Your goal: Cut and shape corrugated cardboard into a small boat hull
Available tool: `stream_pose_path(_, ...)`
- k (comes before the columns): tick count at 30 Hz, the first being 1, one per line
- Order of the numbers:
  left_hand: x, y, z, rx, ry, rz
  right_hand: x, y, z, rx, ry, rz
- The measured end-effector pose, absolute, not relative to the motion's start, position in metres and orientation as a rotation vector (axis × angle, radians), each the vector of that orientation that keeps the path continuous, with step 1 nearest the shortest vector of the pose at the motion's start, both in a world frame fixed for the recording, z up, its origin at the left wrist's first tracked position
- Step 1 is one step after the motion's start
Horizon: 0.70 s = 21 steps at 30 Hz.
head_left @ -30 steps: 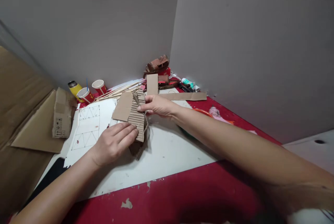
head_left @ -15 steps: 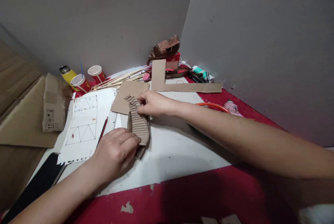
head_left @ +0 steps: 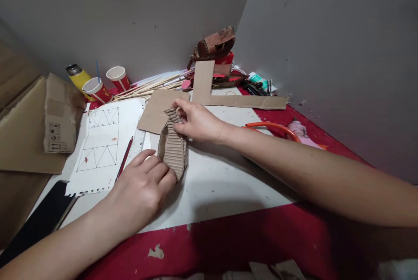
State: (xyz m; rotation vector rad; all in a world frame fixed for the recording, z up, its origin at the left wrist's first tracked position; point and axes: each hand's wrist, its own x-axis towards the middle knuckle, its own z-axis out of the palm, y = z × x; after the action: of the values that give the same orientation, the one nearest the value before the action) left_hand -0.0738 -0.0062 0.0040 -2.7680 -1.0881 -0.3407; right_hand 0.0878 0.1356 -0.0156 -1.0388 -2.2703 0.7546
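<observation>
A ribbed strip of corrugated cardboard [head_left: 174,151] lies curved over a cardboard piece with an upright side wall, in the middle of the white sheet [head_left: 225,175]. My right hand [head_left: 199,119] pinches the strip's far end between thumb and fingers. At the near end, my left hand [head_left: 146,180] grips the cardboard, its fingertips hidden behind the knuckles. Flat brown cardboard [head_left: 160,108] lies just beyond the strip. A dark red pencil [head_left: 124,158] rests left of it, on a paper with drawn truss lines [head_left: 101,140].
Two red-and-white paper cups [head_left: 118,79], a yellow bottle [head_left: 79,80] and thin wooden sticks [head_left: 143,90] stand or lie at the back. Long cardboard strips [head_left: 248,101] lie behind my right hand. Orange-handled scissors [head_left: 274,126] are partly hidden by my right forearm. A cardboard box [head_left: 29,127] borders the left.
My right hand has opened its grip wider around the strip's far end. My left fingers have shifted along the near edge, and the strip's near end now sits closer over the piece below. The view has shifted slightly.
</observation>
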Motion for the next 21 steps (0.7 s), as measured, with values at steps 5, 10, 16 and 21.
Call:
stream_pose_path(5, -0.071, -0.013, 0.001, -2.693, -1.049, -0.240, 0.088, 0.138, -0.020, -0.963, -2.198, 0.851)
stream_pose_path(10, -0.069, -0.012, 0.006, -2.736, -1.069, -0.148, 0.088, 0.140, -0.017, -0.999, -2.230, 0.810)
stream_pose_path(16, -0.071, -0.009, 0.014, -2.724, -1.086, -0.092, 0.086, 0.138, -0.010, -0.993, -2.331, 0.660)
stream_pose_path(21, -0.073, -0.012, 0.018, -2.799, -1.136, -0.052, 0.082, 0.139, -0.006, -1.026, -2.436, 0.590)
